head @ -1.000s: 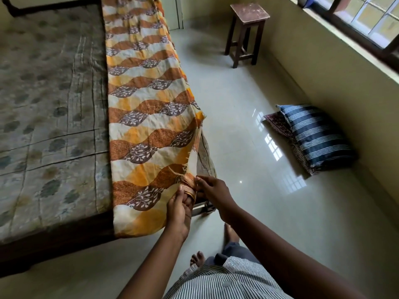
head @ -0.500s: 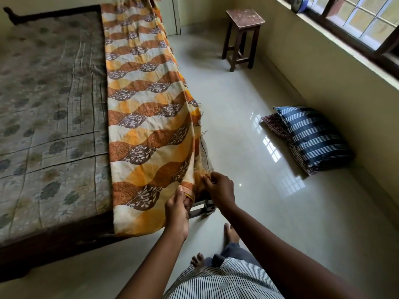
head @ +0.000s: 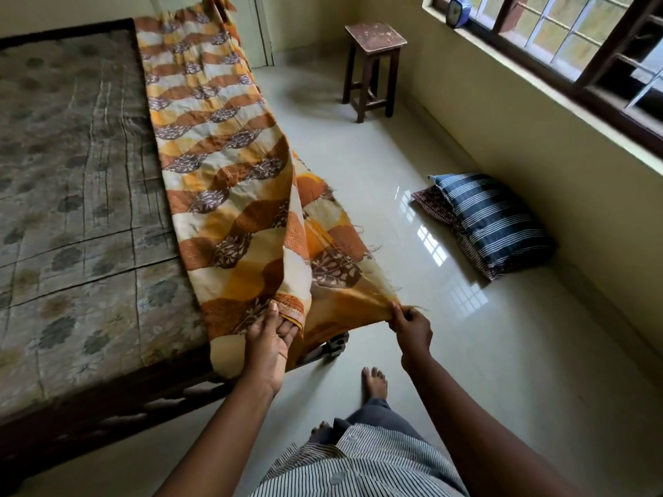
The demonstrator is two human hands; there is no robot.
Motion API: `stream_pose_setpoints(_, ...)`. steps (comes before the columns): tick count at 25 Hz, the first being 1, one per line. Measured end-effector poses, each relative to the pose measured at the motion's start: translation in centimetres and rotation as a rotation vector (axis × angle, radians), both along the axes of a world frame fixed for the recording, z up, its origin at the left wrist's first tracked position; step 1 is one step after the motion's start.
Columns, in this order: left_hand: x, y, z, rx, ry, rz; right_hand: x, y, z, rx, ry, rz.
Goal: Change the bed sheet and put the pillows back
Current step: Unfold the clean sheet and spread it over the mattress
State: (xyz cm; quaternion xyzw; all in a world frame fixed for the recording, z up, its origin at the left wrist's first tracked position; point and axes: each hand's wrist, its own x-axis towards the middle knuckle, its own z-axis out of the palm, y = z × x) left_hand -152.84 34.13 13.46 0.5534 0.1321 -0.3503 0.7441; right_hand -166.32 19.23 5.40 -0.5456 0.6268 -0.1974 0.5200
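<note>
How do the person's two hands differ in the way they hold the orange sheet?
The left hand grips the folded top layer of the sheet, thumb on top; the right hand pinches a frayed corner. The left hand is at the edge of the bed; the right hand is out over the floor, its layer spread sideways. Both hold the near end of the sheet.

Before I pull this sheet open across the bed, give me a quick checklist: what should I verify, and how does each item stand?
1. Left hand grip on the sheet at its folded edge: ok.
2. Right hand pinches the loose corner, drawn out to the side: ok.
3. Mattress uncovered beside the sheet: ok.
4. Pillows lie apart from the sheet's path: ok.
5. Far end of the sheet lying square: cannot tell.
</note>
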Motion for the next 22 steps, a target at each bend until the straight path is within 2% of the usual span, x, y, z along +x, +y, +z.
stream_pose_setpoints(5,0.1,-0.4,-1.0,0.022,-0.006,-0.04,0.0,2.2,-0.6,0.318,-0.166,-0.037)
stream_pose_setpoints(9,0.0,-0.7,-2.5,0.125,-0.05,-0.173,0.1,6.0,1.2,0.268,-0.239,0.207)
stream_pose_setpoints(12,-0.2,-1.4,-2.9,0.186,-0.068,-0.274,1.9,5.0,2.9,0.264,-0.241,0.326)
stream_pose_setpoints(15,-0.2,-1.9,-2.1,0.318,-0.258,-0.519,5.3,2.8,5.1,0.391,-0.367,0.424)
stream_pose_setpoints(16,-0.1,-2.1,-1.7,0.376,-0.343,-0.612,6.5,2.0,5.7,0.356,-0.321,0.485)
stream_pose_setpoints(17,0.3,-2.4,-1.4,0.418,-0.413,-0.701,7.8,1.3,5.9,0.266,-0.198,0.55)
stream_pose_setpoints(20,3.4,-3.7,-1.0,0.491,-0.508,-0.882,10.9,-0.6,5.2,-0.04,0.301,0.696)
stream_pose_setpoints(22,7.2,-4.7,-1.4,0.639,-0.689,-0.899,12.2,-1.0,5.1,-0.129,0.394,0.822)
